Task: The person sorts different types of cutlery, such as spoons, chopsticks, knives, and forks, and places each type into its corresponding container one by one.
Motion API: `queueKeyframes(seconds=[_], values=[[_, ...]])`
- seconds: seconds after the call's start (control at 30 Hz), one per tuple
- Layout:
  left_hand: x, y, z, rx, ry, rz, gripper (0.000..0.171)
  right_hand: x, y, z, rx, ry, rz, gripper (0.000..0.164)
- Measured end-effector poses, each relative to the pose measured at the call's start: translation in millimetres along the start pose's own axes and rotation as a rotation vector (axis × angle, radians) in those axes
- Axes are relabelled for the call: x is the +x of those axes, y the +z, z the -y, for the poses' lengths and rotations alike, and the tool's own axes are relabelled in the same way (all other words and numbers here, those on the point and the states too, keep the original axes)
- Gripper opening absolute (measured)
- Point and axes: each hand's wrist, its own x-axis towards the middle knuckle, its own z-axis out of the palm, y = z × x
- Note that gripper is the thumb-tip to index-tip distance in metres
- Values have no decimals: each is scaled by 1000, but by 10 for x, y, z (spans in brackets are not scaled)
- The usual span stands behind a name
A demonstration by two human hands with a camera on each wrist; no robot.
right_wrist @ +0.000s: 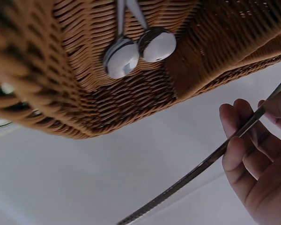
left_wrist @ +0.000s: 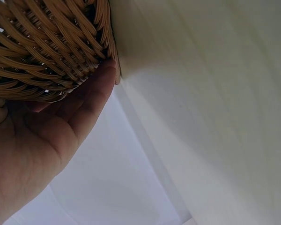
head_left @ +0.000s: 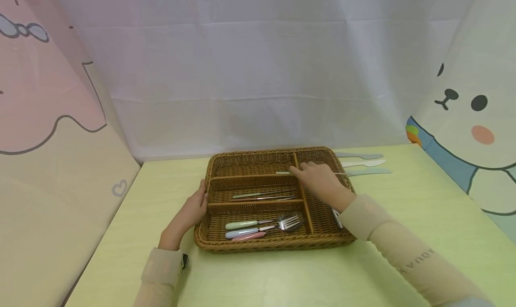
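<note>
Tabletop point(head_left: 262, 280), right hand point(head_left: 321, 184) pinching chopstick point(right_wrist: 199, 166), spoon bowls point(right_wrist: 122, 60) in right-wrist view only

Curtained-off tabletop space, room type unclear: white cloth backdrop point(head_left: 258, 74), cartoon-printed side hangings point(head_left: 455, 137), pale green table point(head_left: 427, 208).

A partitioned basket point(head_left: 274, 244) is set at the centre of the frame on a worktop point(head_left: 262, 280), with a curtain point(head_left: 250, 74) hung behind. Forks point(head_left: 288, 222) are laid in the lower-left compartment, heads to the right; chopsticks point(head_left: 247, 195) are placed in the compartment just behind. Two spoons point(right_wrist: 122, 58) are seen side by side in the right-hand compartment, at upper centre of the right wrist view. Three knives point(head_left: 372, 163) are ranged one behind another beside the basket's upper-right corner. The basket's left side is touched by the left grip point(head_left: 195, 208); a utensil point(right_wrist: 196, 168) is held crosswise above the rear of the basket by the right grip point(head_left: 320, 181).
</note>
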Motion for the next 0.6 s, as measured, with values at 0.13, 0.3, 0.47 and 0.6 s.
queueKeyframes(seconds=[0.13,0.3,0.47,0.6], values=[[-3,-2,-6,3,0,0,54,52,3,90,-33,-30,5,48],[-7,-3,-9,4,9,-3,54,128,30,188,-62,-58,41,48],[-8,-1,-4,2,13,-6,54,190,50,276,-35,-91,52,48],[-3,2,1,2,12,-5,54,228,58,350,3,-130,-10,45]])
